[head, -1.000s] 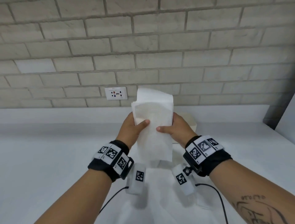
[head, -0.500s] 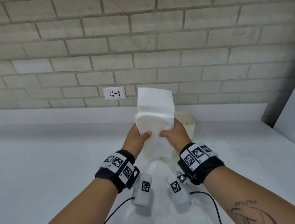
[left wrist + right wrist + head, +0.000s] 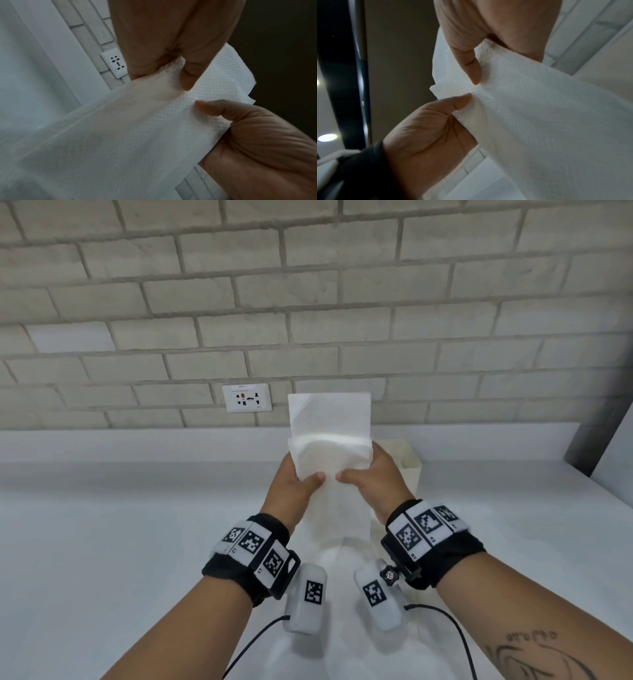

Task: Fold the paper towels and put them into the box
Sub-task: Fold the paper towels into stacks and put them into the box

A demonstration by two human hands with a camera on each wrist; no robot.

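Overhead, I hold the paper towel (image 3: 330,440) upright, long axis vertical, left hand (image 3: 294,484) and right hand (image 3: 371,477) pinching its side edges. Cream box (image 3: 409,463) sits at two o'clock, nearest my right hand. Left wrist: thumb clamped on embossed sheet. Right wrist: same pinch.
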